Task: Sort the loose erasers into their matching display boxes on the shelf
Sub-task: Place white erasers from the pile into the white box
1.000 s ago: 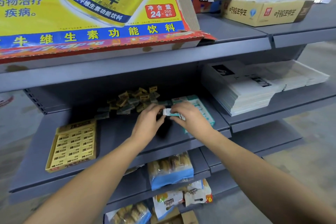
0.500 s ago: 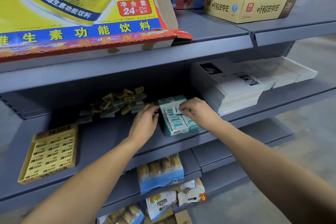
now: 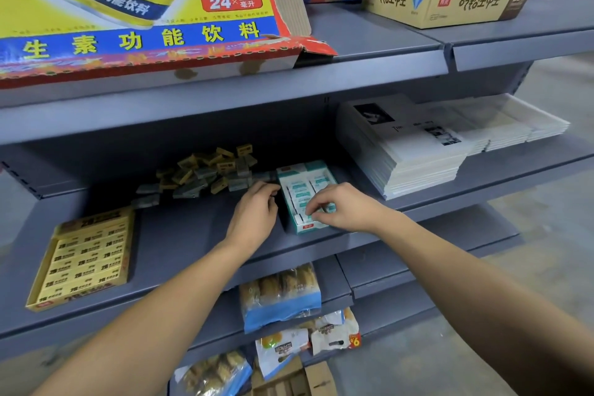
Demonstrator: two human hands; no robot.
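Nearest, two bare forearms reach in over the grey metal shelf. Right hand: fingertips curled down into the near end of the teal-and-white cardboard display box, pinching a small white-and-teal wrapped eraser into the front row; box otherwise looks nearly full of like packets. Left hand: beside the box's left wall, fingers bent, tips toward the box's upper corner; whether it holds anything cannot be told, the palm faces away. Far left on the same shelf, well apart, a flat yellow cardboard display box of yellow-labelled erasers, apparently filled. Behind the hands, against the back panel, a loose heap of yellow-sleeved and grey-sleeved erasers remains unsorted. Farther right, stacks of white printed booklets. Judgement: step in hand is seating one teal eraser in its matching box. Next move likely calls for letting go, then reaching back to the heap and matching wrapper colour to box, yellow ones going far left.
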